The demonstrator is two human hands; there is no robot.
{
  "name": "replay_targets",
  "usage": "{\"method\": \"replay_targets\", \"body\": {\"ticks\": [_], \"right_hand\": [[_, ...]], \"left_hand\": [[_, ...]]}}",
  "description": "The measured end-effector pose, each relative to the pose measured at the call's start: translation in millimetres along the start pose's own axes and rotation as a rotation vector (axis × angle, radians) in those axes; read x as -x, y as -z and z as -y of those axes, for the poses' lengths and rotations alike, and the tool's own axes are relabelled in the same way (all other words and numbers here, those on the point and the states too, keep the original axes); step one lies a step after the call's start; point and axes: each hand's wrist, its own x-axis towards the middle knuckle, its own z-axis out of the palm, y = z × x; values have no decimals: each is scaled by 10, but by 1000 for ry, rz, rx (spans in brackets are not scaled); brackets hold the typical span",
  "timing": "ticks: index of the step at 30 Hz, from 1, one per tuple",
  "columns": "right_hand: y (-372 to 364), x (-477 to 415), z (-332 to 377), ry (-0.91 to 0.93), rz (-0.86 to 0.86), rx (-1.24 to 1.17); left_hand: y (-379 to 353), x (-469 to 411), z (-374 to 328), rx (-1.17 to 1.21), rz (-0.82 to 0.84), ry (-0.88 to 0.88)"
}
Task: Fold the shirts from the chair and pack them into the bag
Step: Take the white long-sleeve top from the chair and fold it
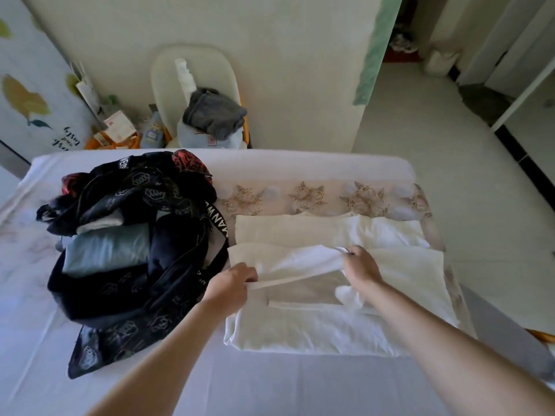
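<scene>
Head view gives me both hands on the white shirt (300,325), which lies spread flat along the right side of the bed (300,385), reaching toward its far edge. My left hand (232,282) pinches a raised fold at its left end, fingers curled round the cloth. My right hand (359,264) pinches the same fold further right, a little above the rest of the shirt.

To do this fold well, I judge I should hold the edge taut between both hands, carry it across evenly, lay it square to the hem and press out the creases.

The bag (126,295) sits open just beside the shirt, toward the bed's left edge, with a pale blue folded garment (105,250) inside. Beyond the far edge, the chair (168,73) holds a grey garment (213,112).
</scene>
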Motion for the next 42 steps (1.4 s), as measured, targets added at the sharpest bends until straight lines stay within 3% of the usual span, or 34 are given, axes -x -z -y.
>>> {"method": "replay_targets", "body": {"ticks": [2, 6, 8, 12, 15, 21, 23, 25, 30, 32, 34, 39, 42], "right_hand": [[185, -52, -2, 111, 55, 208], [305, -154, -89, 270, 105, 563], [248, -203, -168, 304, 96, 698], [83, -265, -293, 387, 82, 815], [-6, -295, -361, 434, 28, 788], [43, -270, -314, 429, -300, 310], [90, -330, -335, 366, -359, 352], [76, -426, -389, 286, -286, 507], [-125, -540, -314, 262, -161, 642], [-179, -543, -274, 277, -229, 653], [-197, -542, -275, 294, -326, 617], [-223, -507, -416, 485, -453, 637], [-258, -293, -492, 665, -371, 625]], "left_hand": [[63, 101, 67, -104, 131, -2], [49, 235, 28, -290, 637, 81], [3, 182, -75, -289, 588, 112], [-24, -134, -215, -163, 116, 52], [-58, -431, -120, -264, 24, -40], [122, -844, 55, -338, 191, 4], [220, -955, 89, -305, 292, 69], [280, -1077, 114, -215, 414, 148], [353, -1239, 190, -166, 601, 81], [373, -1240, 213, -89, 504, 59], [372, -1240, 239, -71, 290, 51], [240, -1119, 331, -217, -91, 123], [90, -855, 281, -170, -376, -124]]}}
